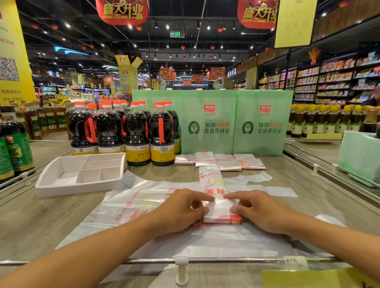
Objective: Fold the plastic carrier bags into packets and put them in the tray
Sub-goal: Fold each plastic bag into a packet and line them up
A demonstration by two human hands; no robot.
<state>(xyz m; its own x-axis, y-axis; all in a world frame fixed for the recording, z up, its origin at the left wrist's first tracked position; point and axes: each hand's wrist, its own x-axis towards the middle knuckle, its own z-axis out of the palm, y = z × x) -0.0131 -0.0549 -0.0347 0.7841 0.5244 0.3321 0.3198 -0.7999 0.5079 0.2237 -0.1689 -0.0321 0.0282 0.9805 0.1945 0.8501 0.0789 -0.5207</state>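
Observation:
A clear carrier bag folded into a long strip runs away from me on the wooden counter; its near end is rolled into a thick packet. My left hand and my right hand pinch that packet from either side, forefingers on top. Under it lies another bag, spread flat. Several finished packets lie at the back by the green boxes. A white tray with compartments stands at the back left; I see nothing inside it.
Dark sauce bottles stand behind the tray and two green boxes behind the packets. A metal rail with white clips edges the counter's front, another rail the right side. A yellow sign sits at the near right.

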